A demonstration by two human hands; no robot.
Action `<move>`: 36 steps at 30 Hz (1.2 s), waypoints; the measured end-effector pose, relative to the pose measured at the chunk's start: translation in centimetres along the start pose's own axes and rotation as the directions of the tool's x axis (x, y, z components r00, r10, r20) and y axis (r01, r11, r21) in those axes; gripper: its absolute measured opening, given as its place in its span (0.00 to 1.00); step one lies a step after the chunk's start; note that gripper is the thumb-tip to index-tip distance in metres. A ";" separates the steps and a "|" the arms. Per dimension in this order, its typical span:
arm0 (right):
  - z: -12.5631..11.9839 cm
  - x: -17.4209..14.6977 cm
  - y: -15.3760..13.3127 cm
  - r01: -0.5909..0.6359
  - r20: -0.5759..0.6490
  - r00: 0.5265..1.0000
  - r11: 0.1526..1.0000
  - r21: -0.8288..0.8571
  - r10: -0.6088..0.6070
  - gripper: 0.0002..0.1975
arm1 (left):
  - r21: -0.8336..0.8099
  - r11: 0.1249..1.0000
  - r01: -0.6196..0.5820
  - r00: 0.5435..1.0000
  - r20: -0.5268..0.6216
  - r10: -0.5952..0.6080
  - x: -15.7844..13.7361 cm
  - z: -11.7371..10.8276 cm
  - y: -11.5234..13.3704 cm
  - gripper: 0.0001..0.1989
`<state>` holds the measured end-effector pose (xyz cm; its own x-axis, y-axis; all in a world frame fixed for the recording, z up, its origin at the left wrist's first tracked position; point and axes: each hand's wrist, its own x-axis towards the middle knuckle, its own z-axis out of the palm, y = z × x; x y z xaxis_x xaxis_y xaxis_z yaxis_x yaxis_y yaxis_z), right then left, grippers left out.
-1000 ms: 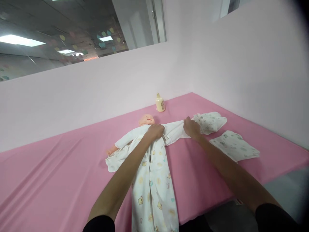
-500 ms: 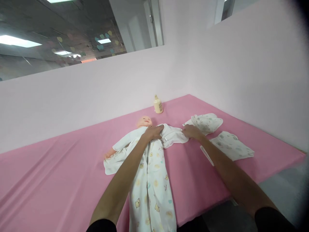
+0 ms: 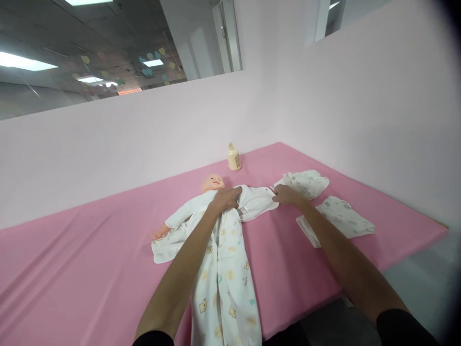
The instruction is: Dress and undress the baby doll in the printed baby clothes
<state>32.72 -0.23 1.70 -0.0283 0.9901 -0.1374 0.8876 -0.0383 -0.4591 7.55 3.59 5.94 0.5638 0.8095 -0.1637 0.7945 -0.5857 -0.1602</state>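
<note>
A baby doll in a white long-sleeved top lies face up. Over its body and towards me spreads a white baby romper with a bear print. My left hand is closed at the doll's chest, gripping the romper's upper part; its fingertips are partly hidden. To its right, the romper's plain white flap with a small tag lies stretched out. My right hand pinches the outer edge of that flap. The doll's bare hand rests at the left, above a white part of the romper.
All this lies on a pink-covered table. A cream pump bottle stands near the back wall. Two printed white cloth pieces lie at the right: a rear bundle and a folded front one. White walls border the back and right.
The view has shifted slightly. Both hands keep their places on the romper, and the flap between them looks a little flatter.
</note>
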 end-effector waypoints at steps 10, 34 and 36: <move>-0.6 0.2 -0.4 -0.140 -0.513 0.844 0.987 0.073 0.158 0.09 | -0.033 0.999 0.037 0.999 0.009 -0.037 0.1 -0.2 -0.4 0.23; 1.9 0.6 -1.2 -0.113 -0.154 0.970 0.913 0.393 0.186 0.24 | 0.041 0.997 -0.065 0.998 0.006 0.065 1.7 1.0 1.6 0.16; 2.0 0.6 -1.1 -0.097 -0.147 0.975 0.916 0.388 0.165 0.20 | 0.027 0.997 -0.070 0.998 0.003 0.070 1.8 1.1 1.6 0.15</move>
<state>30.80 0.15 0.36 0.1866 0.9791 -0.0812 0.6375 -0.1836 -0.7483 9.63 4.04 4.35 0.6176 0.7663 -0.1772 0.7467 -0.6420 -0.1741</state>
